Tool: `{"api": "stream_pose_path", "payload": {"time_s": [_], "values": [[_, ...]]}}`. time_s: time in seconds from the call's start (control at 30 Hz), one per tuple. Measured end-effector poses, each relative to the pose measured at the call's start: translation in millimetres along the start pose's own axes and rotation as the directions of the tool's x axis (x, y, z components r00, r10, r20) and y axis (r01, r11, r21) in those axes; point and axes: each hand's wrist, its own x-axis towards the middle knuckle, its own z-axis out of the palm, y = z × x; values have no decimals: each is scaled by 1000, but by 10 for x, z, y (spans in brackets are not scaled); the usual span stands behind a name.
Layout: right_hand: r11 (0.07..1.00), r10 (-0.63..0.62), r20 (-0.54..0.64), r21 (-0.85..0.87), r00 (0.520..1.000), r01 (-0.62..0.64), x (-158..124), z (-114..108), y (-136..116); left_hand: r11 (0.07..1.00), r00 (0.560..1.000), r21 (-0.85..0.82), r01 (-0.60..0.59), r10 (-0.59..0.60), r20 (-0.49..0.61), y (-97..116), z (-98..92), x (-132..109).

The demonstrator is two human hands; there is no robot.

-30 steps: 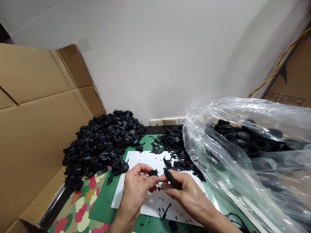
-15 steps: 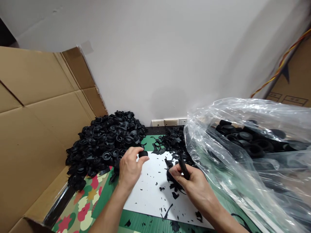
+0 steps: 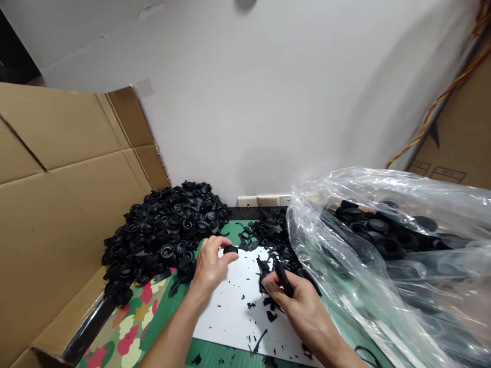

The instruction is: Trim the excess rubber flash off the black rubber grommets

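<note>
Between thumb and fingers, my left hand (image 3: 210, 266) pinches a small round black rubber part (image 3: 230, 249) above the far edge of the white sheet (image 3: 220, 319). My right hand (image 3: 305, 301) is closed round a black pen-shaped tool (image 3: 283, 278) that slants up and back past the thumb; its working tip is hidden. Black trimmings (image 3: 271, 316) lie under and beside that hand on the sheet. A big heap of ribbed black rubber parts (image 3: 169, 230) rises to the left of my left hand.
A cardboard box flap (image 3: 76, 204) walls off the left side. On the right lies a clear plastic bag (image 3: 345, 184) with round black parts (image 3: 378, 225) inside. More scraps (image 3: 272, 225) are heaped at the back near the wall sockets (image 3: 267, 201). The sheet rests on a green mat (image 3: 172, 317).
The view has tilted up slightly, so most things sit lower in it. My left hand has shifted a little right with the rubber part; both hands keep their grips.
</note>
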Motion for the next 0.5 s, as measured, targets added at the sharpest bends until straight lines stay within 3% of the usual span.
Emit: {"api": "stream_pose_path", "payload": {"time_s": [0.13, 0.2, 0.27, 0.37, 0.5], "values": [[994, 57, 3, 94, 998, -57, 22, 16, 56, 979, 996, -205, 14, 4, 89, 158, -90, -246], [986, 80, 39, 146, 996, -85, 18, 39, 88, 899, 992, -426, 106, -65, 111, 209, -83, -395], [980, 63, 79, 186, 995, -77, 1, 71, 109, 834, 986, -526, 165, -128, 106, 235, -54, -513], [979, 29, 120, 196, 992, -53, -34, 128, 104, 805, 981, -562, 190, -173, 84, 238, -10, -617], [984, -7, 91, 176, 996, -10, -70, 199, 44, 789, 984, -589, 177, -161, 79, 198, 38, -690]]}}
